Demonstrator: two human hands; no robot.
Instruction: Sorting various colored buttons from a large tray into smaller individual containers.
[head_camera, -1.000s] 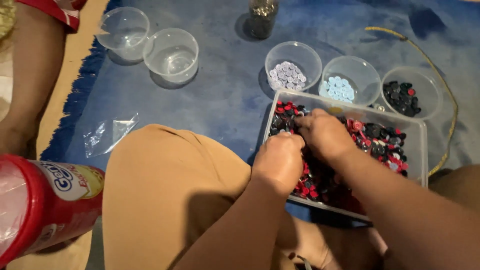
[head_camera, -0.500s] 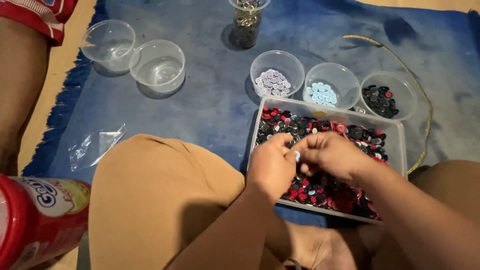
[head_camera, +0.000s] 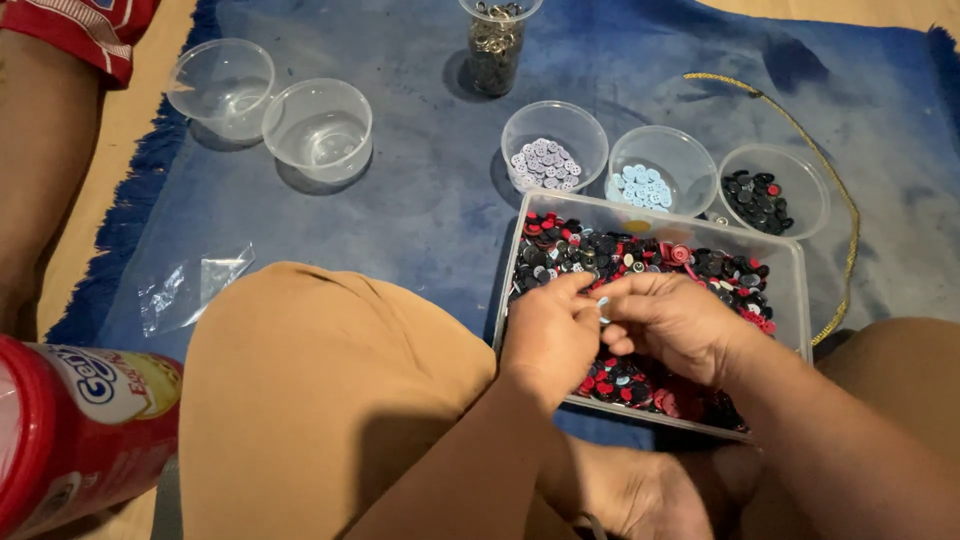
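Buttons (head_camera: 640, 262) in the clear tray (head_camera: 800, 290) look small, light, hard and slippery, best pinched at the rim. Left hand (head_camera: 550, 335) and right hand (head_camera: 670, 322) meet over them, fingertips closed; what they pinch cannot be told.

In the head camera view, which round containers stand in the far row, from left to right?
Empty clear bowl → second empty clear bowl → tall cup of metal pieces → bowl of pale buttons → bowl of light blue buttons → bowl of black buttons.

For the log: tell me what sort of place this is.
Probably a home floor used as a sorting spot: a person sits on a blue fringed rug, both hands over a clear tray of mixed buttons, with small plastic cups set around.
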